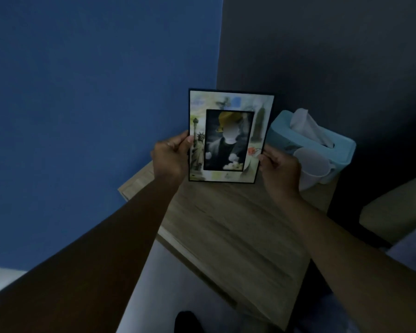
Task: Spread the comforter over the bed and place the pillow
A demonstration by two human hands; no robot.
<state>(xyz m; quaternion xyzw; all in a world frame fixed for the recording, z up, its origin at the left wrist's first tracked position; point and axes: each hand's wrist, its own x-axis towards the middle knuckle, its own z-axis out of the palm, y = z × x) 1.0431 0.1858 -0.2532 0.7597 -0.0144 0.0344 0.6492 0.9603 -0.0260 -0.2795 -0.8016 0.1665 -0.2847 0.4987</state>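
Comforter and pillow sit outside your view; your left hand (171,159) and right hand (280,170) clamp a picture frame (229,137) (upright) over the nightstand (238,227), tissue box (322,138) and cup (310,169) just behind.

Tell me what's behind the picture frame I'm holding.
Behind the picture frame, held by the left hand and right hand, is the blue wall meeting a dark wall. The back of the wooden nightstand is covered by the frame.
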